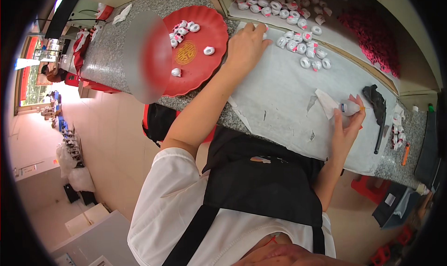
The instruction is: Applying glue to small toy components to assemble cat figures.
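My right hand (347, 126) is wrapped round a small translucent squeeze bottle (348, 108) with an orange tip, held at a tilt over the white paper. A crumpled white tissue (327, 103) lies against the bottle. Farther left, my left hand (247, 44) reaches to the paper's far edge, its thumb and fingers curled about a small white ring-shaped piece (265, 32), mostly hidden. Right of it, several white ring-shaped pieces (301, 48) with pink marks stand in a cluster. A scalloped red plate (212, 26) beside my left forearm carries more such pieces (209, 51).
White paper (279, 93) covers the grey speckled counter (163, 0). Behind a low ledge sit a heap of white rings (274, 5) and a pink-red pile (372, 42). At right are a black crumpled cloth (374, 98), a dark stick (379, 138) and an orange tool (406, 154).
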`<state>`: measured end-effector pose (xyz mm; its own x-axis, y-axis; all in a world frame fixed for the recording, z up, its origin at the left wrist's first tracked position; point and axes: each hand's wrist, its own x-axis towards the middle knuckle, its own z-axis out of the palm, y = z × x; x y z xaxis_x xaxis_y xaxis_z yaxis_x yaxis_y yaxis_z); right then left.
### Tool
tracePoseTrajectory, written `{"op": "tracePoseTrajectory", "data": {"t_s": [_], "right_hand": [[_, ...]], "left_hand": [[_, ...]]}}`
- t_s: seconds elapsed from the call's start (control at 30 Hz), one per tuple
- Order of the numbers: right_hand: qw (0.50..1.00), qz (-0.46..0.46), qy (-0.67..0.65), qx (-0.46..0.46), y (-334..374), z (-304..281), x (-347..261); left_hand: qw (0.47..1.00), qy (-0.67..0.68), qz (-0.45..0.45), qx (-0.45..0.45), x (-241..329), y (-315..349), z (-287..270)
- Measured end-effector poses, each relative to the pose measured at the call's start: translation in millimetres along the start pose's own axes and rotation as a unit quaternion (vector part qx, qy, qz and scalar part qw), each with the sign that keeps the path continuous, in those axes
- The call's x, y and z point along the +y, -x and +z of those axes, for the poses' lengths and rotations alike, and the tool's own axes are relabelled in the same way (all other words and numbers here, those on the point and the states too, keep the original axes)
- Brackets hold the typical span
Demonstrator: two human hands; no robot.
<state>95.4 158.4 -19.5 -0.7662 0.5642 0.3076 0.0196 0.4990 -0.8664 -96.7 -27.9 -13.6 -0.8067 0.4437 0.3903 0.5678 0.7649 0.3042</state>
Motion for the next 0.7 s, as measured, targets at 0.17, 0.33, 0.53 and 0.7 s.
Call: {"op": "tracePoseTrajectory", "data": {"t_s": [0.17, 0.33, 0.53, 0.7], "right_hand": [[0.996, 0.065, -0.058, -0.022, 4, 0, 6], [0.979, 0.071, -0.19, 0.009, 6, -7, -11], [0.949, 0.075, -0.307, 0.009, 6, -22, -38], [0.898, -0.027, -0.436, 0.046, 2, -36, -36]], "left_hand": [[0.986, 0.166, -0.016, -0.018, 6, 7, -20], [0.783, 0.602, -0.069, -0.139, 49, 30, -35], [0.534, 0.807, -0.168, -0.187, 82, 50, -26], [0.528, 0.819, -0.134, -0.18, 89, 57, -14]]}}
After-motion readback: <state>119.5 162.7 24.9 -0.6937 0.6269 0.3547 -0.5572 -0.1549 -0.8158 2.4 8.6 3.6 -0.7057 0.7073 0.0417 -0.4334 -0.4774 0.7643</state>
